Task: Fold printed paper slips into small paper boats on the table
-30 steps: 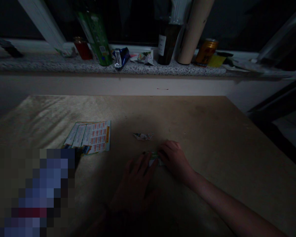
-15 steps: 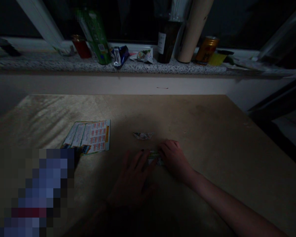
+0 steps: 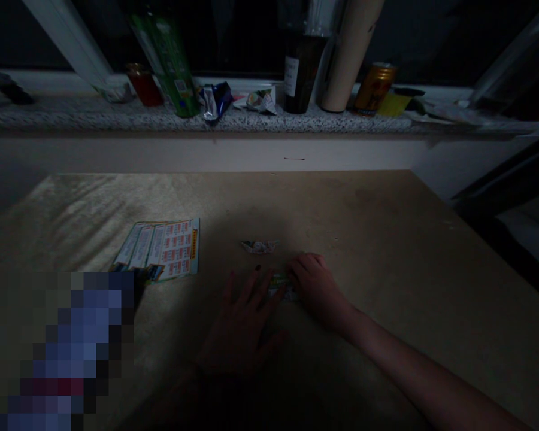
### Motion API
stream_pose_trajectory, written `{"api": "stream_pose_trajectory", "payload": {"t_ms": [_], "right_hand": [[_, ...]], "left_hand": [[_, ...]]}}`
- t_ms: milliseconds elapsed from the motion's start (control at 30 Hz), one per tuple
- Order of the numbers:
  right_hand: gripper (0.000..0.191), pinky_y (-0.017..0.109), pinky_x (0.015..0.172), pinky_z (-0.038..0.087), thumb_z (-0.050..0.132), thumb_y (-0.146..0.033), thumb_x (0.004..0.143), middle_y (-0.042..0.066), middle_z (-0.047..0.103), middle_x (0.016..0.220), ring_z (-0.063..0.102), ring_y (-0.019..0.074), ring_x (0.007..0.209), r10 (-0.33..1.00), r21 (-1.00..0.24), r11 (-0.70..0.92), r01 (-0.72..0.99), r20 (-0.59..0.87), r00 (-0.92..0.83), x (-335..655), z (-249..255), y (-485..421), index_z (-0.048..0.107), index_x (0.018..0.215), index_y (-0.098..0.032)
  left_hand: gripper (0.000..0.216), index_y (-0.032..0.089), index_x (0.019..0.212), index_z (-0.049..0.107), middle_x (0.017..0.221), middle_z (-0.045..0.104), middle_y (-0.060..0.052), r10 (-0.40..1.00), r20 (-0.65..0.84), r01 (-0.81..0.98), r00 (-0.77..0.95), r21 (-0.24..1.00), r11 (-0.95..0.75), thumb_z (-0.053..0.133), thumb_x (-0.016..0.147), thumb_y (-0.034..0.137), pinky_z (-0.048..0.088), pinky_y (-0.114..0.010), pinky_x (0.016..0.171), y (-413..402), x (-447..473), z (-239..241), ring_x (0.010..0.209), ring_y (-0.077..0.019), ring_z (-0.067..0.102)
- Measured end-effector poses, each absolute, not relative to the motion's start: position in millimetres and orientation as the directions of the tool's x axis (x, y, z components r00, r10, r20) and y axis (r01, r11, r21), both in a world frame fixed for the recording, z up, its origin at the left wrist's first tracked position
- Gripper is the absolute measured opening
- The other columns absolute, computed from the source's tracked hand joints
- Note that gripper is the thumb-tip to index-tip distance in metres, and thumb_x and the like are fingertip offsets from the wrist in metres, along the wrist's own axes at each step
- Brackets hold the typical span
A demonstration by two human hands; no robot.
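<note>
Dim tabletop (image 3: pixel 363 209). By the right hand (image 3: pixel 317 290), fingers curled, the right end of the green-and-white paper piece (image 3: pixel 278 279) is covered; whether it is pinched cannot be told. Its left side is met by the spread fingers of the left hand (image 3: pixel 242 326). A crumpled scrap (image 3: pixel 259 247) is seen just beyond.

the right hand (image 3: pixel 315 284) is bare, as is the tapering right forearm (image 3: pixel 399 359) behind it; the bare, long-fingered left hand (image 3: pixel 242 320) shows a small dark spot (image 3: pixel 257 267) at one fingertip
</note>
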State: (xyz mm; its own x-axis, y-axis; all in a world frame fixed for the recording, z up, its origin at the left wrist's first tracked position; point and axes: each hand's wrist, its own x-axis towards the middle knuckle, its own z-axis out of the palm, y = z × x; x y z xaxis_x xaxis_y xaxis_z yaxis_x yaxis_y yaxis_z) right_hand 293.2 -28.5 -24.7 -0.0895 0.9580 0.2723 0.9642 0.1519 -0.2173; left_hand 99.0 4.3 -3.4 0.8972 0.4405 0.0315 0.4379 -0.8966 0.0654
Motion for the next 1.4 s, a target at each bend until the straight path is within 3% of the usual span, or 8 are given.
{"api": "stream_pose_trajectory", "payload": {"t_ms": [333,467,600,833,1067,1133,1267,1400], "right_hand": [[0.018,0.040,0.091,0.038,0.048,-0.008,0.086,0.009,0.062,0.095,0.054,0.0227,0.092,0.965,-0.042,0.153,0.987,0.224,-0.140,288.2,-13.6,-34.7,0.062,0.097,-0.015],[0.035,0.048,0.105,0.027,0.046,-0.016,0.088,0.012,0.055,0.125,0.045,0.0266,0.117,0.926,0.023,0.229,0.973,0.303,-0.225,278.5,-4.8,-64.5,0.052,0.122,-0.012],[0.051,0.048,0.109,0.024,0.044,-0.029,0.090,0.012,0.042,0.141,0.031,0.0251,0.132,0.938,-0.010,0.265,0.964,0.236,-0.255,267.5,-1.7,-103.5,0.036,0.136,-0.008],[0.062,0.047,0.108,0.030,0.045,-0.038,0.088,0.013,0.035,0.144,0.030,0.0247,0.133,0.968,-0.112,0.223,0.968,0.141,-0.206,264.0,-7.2,-117.0,0.030,0.140,-0.006],[0.055,0.044,0.108,0.032,0.047,-0.035,0.089,0.011,0.045,0.138,0.039,0.0229,0.128,0.962,-0.157,0.191,0.969,0.229,-0.152,262.0,-8.5,-112.5,0.037,0.136,-0.009],[0.051,0.045,0.107,0.033,0.045,-0.034,0.090,0.012,0.047,0.136,0.041,0.0234,0.127,0.957,-0.144,0.196,0.970,0.245,-0.157,261.8,-9.5,-111.9,0.040,0.134,-0.008],[0.055,0.046,0.106,0.034,0.047,-0.037,0.089,0.013,0.047,0.136,0.042,0.0253,0.126,0.955,-0.123,0.212,0.969,0.236,-0.179,261.9,-9.5,-110.8,0.040,0.134,-0.006],[0.061,0.048,0.108,0.030,0.049,-0.042,0.087,0.013,0.045,0.137,0.039,0.0261,0.128,0.964,-0.136,0.210,0.968,0.196,-0.182,262.3,-5.5,-111.6,0.038,0.136,-0.007]], "left_hand": [[0.067,0.024,0.144,0.021,0.150,0.024,-0.009,0.441,0.025,0.439,0.897,0.048,-0.897,0.037,0.088,0.057,0.001,-0.062,0.105,4.0,100.0,-2.8,0.136,-0.0342,0.016],[0.066,0.023,0.143,0.027,0.149,0.026,-0.010,0.440,0.057,0.439,0.896,0.034,-0.898,0.038,0.087,0.057,0.001,-0.062,0.105,4.0,99.6,-5.7,0.135,-0.0343,0.020],[0.065,0.024,0.142,0.028,0.149,0.025,-0.010,0.432,0.066,0.431,0.899,0.030,-0.902,0.036,0.088,0.058,0.000,-0.063,0.104,4.4,99.0,-7.9,0.135,-0.0347,0.020],[0.064,0.027,0.143,0.025,0.149,0.024,-0.010,0.430,0.070,0.429,0.900,0.024,-0.903,0.036,0.088,0.057,0.000,-0.065,0.102,5.1,97.8,-10.0,0.135,-0.0341,0.020],[0.063,0.020,0.141,0.031,0.148,0.027,-0.013,0.411,0.131,0.416,0.902,-0.018,-0.909,0.039,0.088,0.051,0.002,-0.063,0.104,2.7,100.5,-9.7,0.135,-0.0342,0.020],[0.062,0.013,0.140,0.033,0.147,0.028,-0.016,0.437,0.204,0.455,0.876,-0.049,-0.889,0.040,0.088,0.046,0.001,-0.060,0.106,-5.5,99.7,-12.0,0.135,-0.0335,0.020],[0.056,0.005,0.138,0.035,0.141,0.039,-0.015,0.414,0.258,0.442,0.873,-0.061,-0.895,0.037,0.089,0.033,0.015,-0.037,0.111,-23.2,91.6,-24.1,0.134,-0.0230,0.028],[0.056,0.002,0.136,0.037,0.141,0.039,-0.015,0.386,0.238,0.410,0.891,-0.060,-0.910,0.038,0.088,0.032,0.015,-0.038,0.111,-26.3,83.2,-32.8,0.133,-0.0238,0.030]]}}
